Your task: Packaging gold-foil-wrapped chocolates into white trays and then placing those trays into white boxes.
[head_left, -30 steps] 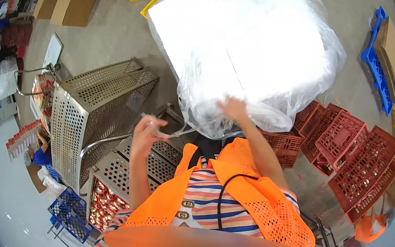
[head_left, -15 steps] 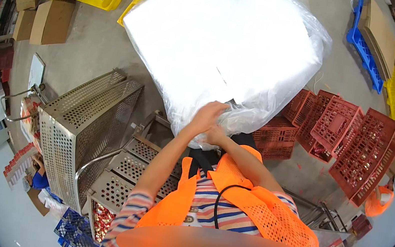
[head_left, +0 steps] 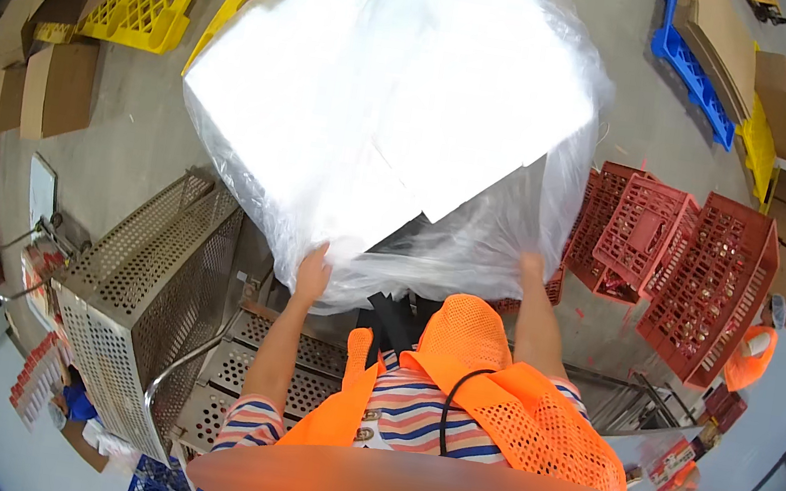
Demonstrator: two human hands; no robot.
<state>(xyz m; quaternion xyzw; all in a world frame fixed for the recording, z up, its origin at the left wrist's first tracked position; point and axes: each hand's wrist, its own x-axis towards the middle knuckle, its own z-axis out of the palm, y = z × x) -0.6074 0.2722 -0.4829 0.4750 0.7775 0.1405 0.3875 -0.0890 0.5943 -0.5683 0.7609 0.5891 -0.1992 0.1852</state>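
In front of me stands a large load in a clear plastic bag [head_left: 560,204], its top a white panel [head_left: 387,74] washed out by glare. Between the panel's near edges and the bag's near side a dark gap shows. At the near left of the bag, my left hand [head_left: 313,277] is closed on the plastic. My right hand [head_left: 532,270] grips the bag's near right side, its fingers partly hidden by the film. The near edge of the bag is stretched between both hands, close to my body.
To the left is a perforated metal cart [head_left: 139,300] beside perforated metal steps [head_left: 281,360]. Red plastic crates [head_left: 708,290] cluster on the right. Cardboard boxes [head_left: 58,88] and a yellow pallet [head_left: 149,15] are far left; a blue pallet [head_left: 693,77] is far right. Another person [head_left: 749,358] is at the right.
My hands were together at the bag's near edge; now they are wide apart, pulling the film outward. The dark gap beneath has widened. The view has shifted slightly.
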